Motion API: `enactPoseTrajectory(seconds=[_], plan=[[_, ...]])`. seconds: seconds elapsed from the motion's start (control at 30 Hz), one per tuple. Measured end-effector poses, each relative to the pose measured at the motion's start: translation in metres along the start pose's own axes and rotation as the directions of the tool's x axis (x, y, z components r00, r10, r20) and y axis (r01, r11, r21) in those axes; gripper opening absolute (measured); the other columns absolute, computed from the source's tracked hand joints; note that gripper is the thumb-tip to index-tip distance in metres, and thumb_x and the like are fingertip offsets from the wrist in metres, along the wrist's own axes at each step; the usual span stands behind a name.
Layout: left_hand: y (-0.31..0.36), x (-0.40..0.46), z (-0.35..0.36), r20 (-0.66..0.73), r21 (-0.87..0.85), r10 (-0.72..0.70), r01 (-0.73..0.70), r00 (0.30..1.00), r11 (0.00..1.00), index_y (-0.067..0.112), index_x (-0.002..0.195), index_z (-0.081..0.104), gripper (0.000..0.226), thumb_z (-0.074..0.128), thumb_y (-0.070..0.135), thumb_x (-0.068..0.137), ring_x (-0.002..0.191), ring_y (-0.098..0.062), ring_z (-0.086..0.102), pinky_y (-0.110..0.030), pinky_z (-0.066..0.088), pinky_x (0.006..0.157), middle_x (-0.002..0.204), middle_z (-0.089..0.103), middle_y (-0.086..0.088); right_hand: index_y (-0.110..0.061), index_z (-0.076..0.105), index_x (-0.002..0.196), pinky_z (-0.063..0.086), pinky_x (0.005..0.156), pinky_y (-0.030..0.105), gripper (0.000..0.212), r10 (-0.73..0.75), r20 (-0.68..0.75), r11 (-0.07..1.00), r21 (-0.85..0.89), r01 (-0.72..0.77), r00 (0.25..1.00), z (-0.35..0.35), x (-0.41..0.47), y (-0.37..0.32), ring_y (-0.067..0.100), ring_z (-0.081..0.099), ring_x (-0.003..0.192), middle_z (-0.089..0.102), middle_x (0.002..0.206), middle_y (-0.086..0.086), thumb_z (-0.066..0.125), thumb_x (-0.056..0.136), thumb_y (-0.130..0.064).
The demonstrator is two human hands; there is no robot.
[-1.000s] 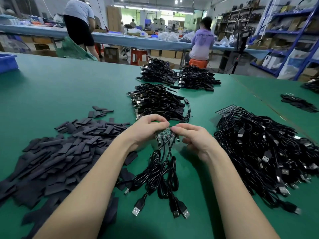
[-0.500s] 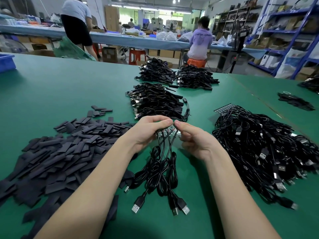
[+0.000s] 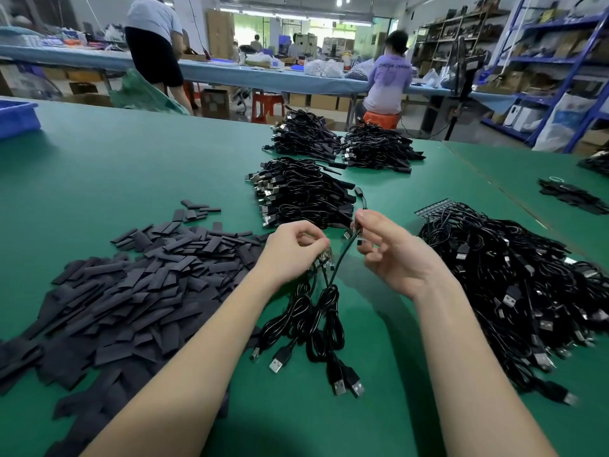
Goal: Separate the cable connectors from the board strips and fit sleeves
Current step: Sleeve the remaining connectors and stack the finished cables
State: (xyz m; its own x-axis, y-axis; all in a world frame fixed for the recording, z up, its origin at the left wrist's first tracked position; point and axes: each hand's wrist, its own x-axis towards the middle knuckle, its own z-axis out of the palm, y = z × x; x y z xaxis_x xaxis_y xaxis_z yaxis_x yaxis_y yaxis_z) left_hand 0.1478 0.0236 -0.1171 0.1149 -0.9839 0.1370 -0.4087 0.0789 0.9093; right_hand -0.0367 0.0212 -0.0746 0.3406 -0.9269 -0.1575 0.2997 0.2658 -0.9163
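My left hand (image 3: 291, 250) grips a short green board strip (image 3: 324, 261) with several black USB cables (image 3: 316, 321) hanging from it onto the green table (image 3: 115, 166). My right hand (image 3: 392, 255) pinches one small connector board (image 3: 357, 230) that is apart from the strip, raised up and to the right, its cable running down to the bundle. A broad pile of flat black sleeves (image 3: 131, 285) lies to the left of my left forearm.
A big heap of unsorted cables on strips (image 3: 514, 285) lies at the right. Three piles of cables (image 3: 300, 192) sit further back. A blue bin (image 3: 16, 117) stands at the far left edge. Two people work at a bench behind.
My hands, which held the strip together, have drawn apart. My right hand has come away up and to the right with one connector broken off the strip.
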Motion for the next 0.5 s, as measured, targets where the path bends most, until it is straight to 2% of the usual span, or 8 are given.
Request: enactPoseTrajectory(seconds=[0.07, 0.13, 0.2, 0.27, 0.3, 0.37, 0.43, 0.5], plan=[[-0.001, -0.002, 0.004, -0.002, 0.142, 0.086, -0.085, 0.996, 0.986, 0.029, 0.088, 0.072, 0.004, 0.073, 0.025, 0.088, 0.078, 0.004, 0.065, -0.009, 0.049, 0.074, 0.082, 0.073, 0.014, -0.026, 0.074, 0.081, 0.036, 0.041, 0.011, 0.013, -0.015, 0.015, 0.998, 0.067, 0.014, 1.0, 0.003, -0.001, -0.004, 0.004, 0.047, 0.051, 0.054, 0.061, -0.011, 0.083, 0.072, -0.026], [0.003, -0.001, 0.003, -0.041, 0.146, 0.151, -0.143, 0.988, 0.979, 0.026, 0.092, 0.072, 0.005, 0.068, 0.022, 0.092, 0.083, 0.004, 0.064, -0.002, 0.045, 0.073, 0.088, 0.071, 0.015, -0.021, 0.071, 0.088, 0.039, 0.041, 0.01, 0.02, -0.002, 0.003, 0.982, 0.19, 0.002, 1.0, 0.005, -0.002, -0.006, 0.005, 0.05, 0.055, 0.058, 0.073, -0.006, 0.083, 0.072, -0.023], [0.012, 0.0, -0.002, -0.083, 0.029, 0.123, -0.121, 0.989, 0.992, 0.025, 0.091, 0.072, 0.011, 0.063, 0.022, 0.097, 0.086, 0.0, 0.065, -0.006, 0.048, 0.076, 0.091, 0.072, 0.014, -0.016, 0.071, 0.087, 0.043, 0.042, 0.011, 0.02, 0.031, 0.012, 0.942, 0.335, -0.033, 0.999, 0.006, -0.003, -0.006, 0.007, 0.053, 0.059, 0.06, 0.081, -0.001, 0.084, 0.072, -0.02], [0.024, 0.0, -0.007, 0.025, -0.258, 0.001, 0.006, 1.0, 0.966, 0.021, 0.091, 0.073, 0.017, 0.059, 0.023, 0.101, 0.087, -0.011, 0.07, -0.02, 0.055, 0.077, 0.092, 0.075, 0.007, -0.015, 0.07, 0.087, 0.044, 0.042, 0.012, 0.019, 0.047, 0.007, 0.917, 0.397, -0.045, 0.999, 0.008, -0.002, -0.007, 0.008, 0.054, 0.058, 0.061, 0.081, 0.001, 0.083, 0.074, -0.02], [0.031, -0.003, -0.01, 0.146, -0.401, -0.042, 0.098, 0.988, 0.911, 0.018, 0.092, 0.072, 0.02, 0.057, 0.025, 0.102, 0.086, -0.014, 0.071, -0.023, 0.056, 0.074, 0.092, 0.077, 0.003, -0.017, 0.069, 0.089, 0.044, 0.043, 0.012, 0.018, 0.039, -0.033, 0.949, 0.314, -0.027, 0.999, 0.008, -0.001, -0.006, 0.007, 0.055, 0.056, 0.062, 0.079, -0.001, 0.081, 0.077, -0.022], [0.04, -0.007, -0.012, 0.336, -0.502, -0.041, 0.216, 0.941, 0.837, 0.015, 0.098, 0.071, 0.02, 0.058, 0.031, 0.102, 0.086, -0.017, 0.074, -0.022, 0.056, 0.069, 0.097, 0.076, -0.001, -0.022, 0.068, 0.094, 0.042, 0.045, 0.013, 0.012, -0.022, -0.115, 0.999, 0.025, 0.025, 0.993, 0.009, 0.003, -0.004, 0.004, 0.054, 0.053, 0.062, 0.078, -0.006, 0.077, 0.086, -0.026], [0.043, -0.01, -0.008, 0.367, -0.489, -0.031, 0.221, 0.93, 0.844, 0.014, 0.104, 0.069, 0.015, 0.065, 0.027, 0.098, 0.08, -0.015, 0.073, -0.019, 0.055, 0.065, 0.102, 0.073, -0.005, -0.024, 0.071, 0.094, 0.039, 0.045, 0.014, 0.009, -0.058, -0.173, 0.991, -0.128, 0.036, 0.983, 0.007, 0.007, -0.001, 0.004, 0.054, 0.053, 0.066, 0.08, -0.007, 0.076, 0.089, -0.029], [0.043, -0.011, -0.001, 0.321, -0.483, -0.067, 0.224, 0.945, 0.847, 0.013, 0.104, 0.069, 0.012, 0.069, 0.021, 0.096, 0.069, -0.009, 0.07, -0.015, 0.052, 0.059, 0.096, 0.073, -0.004, -0.025, 0.074, 0.091, 0.036, 0.043, 0.015, 0.009, -0.064, -0.246, 0.978, -0.208, 0.012, 0.967, 0.003, 0.008, -0.001, 0.005, 0.056, 0.053, 0.069, 0.077, -0.01, 0.079, 0.087, -0.031]])
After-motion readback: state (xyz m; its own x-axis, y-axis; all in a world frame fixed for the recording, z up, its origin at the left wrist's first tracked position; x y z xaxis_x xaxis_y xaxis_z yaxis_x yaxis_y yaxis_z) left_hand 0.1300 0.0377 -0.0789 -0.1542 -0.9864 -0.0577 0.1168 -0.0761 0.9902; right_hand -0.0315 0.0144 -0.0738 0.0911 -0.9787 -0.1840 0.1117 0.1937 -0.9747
